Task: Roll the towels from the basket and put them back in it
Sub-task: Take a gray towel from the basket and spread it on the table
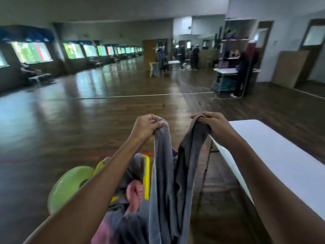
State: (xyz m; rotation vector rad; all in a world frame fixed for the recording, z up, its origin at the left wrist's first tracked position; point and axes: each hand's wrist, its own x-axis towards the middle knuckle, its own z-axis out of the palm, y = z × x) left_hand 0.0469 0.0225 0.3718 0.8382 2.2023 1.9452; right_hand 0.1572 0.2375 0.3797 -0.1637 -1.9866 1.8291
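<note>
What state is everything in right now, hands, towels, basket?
grey towel: unrolled, hanging from both hands.
left hand: grips one top corner of the grey towel.
right hand: grips the other top corner.
yellow basket: holds loose towels.
pink towel: crumpled, unrolled, in the yellow basket.

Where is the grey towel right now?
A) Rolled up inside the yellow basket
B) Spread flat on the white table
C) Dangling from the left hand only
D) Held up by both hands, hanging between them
D: the left hand and the right hand each grip an upper end of the grey towel, which hangs unrolled above the yellow basket, beside the white table.
</note>
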